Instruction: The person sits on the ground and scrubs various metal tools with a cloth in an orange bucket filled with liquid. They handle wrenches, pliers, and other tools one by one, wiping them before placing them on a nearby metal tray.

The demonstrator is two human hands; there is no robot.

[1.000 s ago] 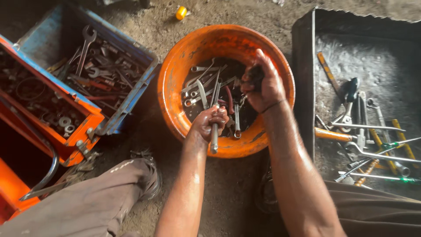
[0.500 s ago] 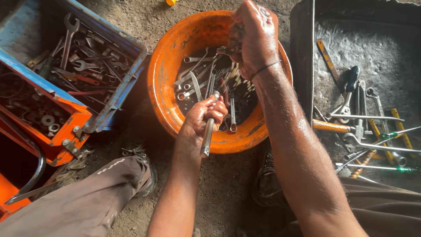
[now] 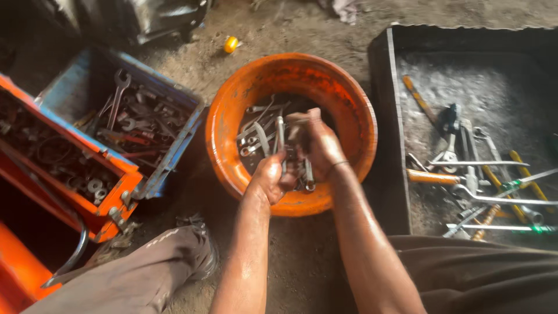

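Both hands blurred inside orange basin (image 3: 349,104): left hand (image 3: 268,177) fisted round metal bar (image 3: 280,136); right hand (image 3: 319,145) grip unclear; wrenches (image 3: 256,128) uncountable.

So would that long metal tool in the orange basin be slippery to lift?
Probably. The metal tool looks wet, as do both hands, left hand and right hand, so it may slide. It looks stiff and fairly heavy. It lies among other wrenches in the orange basin, so it may snag.

Surrounding items, referenced to the black tray (image 3: 390,116)

Blue-and-orange toolbox (image 3: 125,180) lies well left of it; small yellow object (image 3: 231,44) lies upper left, on dirt.
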